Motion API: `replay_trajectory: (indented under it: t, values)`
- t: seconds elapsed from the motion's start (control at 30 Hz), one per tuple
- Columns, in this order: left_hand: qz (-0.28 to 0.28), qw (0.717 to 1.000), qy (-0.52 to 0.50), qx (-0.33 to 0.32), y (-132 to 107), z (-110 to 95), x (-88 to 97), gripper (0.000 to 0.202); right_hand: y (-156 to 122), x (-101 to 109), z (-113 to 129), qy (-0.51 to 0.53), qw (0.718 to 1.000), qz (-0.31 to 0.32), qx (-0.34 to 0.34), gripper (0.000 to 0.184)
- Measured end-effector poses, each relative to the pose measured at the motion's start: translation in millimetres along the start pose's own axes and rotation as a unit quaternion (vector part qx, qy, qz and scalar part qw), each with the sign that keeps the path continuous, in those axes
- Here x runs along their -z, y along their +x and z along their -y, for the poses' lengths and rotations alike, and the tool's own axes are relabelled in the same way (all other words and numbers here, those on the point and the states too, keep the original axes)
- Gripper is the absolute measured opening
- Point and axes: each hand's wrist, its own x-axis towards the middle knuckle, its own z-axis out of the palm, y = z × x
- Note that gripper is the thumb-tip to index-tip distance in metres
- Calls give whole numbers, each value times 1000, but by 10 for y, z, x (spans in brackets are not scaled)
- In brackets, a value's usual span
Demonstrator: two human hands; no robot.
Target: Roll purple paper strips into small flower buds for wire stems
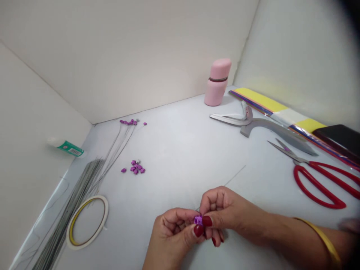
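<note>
Small purple piece (198, 220) at lower centre of frame, pinched between left hand (171, 234) and right hand (226, 210), both closed on it. Thin wire (235, 176) running from between hands toward upper right. Loose purple pieces (134, 167) left of centre on tabletop (180, 150); grey wire bundle (78, 198) and tape roll (104, 210) lower left; red-handled scissors (298, 176) far right.

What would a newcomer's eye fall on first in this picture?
The hands at the bottom catch the eye first: the left hand and right hand, with dark red nails, pinch a small purple piece. To the right lie red-handled steel scissors, and a pink rounded bottle stands in the far corner.
</note>
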Motion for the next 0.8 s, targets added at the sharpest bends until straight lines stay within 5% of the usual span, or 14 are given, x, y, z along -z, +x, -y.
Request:
replay_trajectory:
  t: [0.37,0.53,0.8]
  values:
    - [-90,989,106,-56,-64,-43,-102,11,-23,7,-39,-159,981,-60,93,24]
    - [-82,995,48,-22,0,14,-30,18,3,11,-4,-76,997,-15,24,30]
    - [-67,997,38,-8,-3,22,-17,13,22,21,-32,-34,999,-13,27,28]
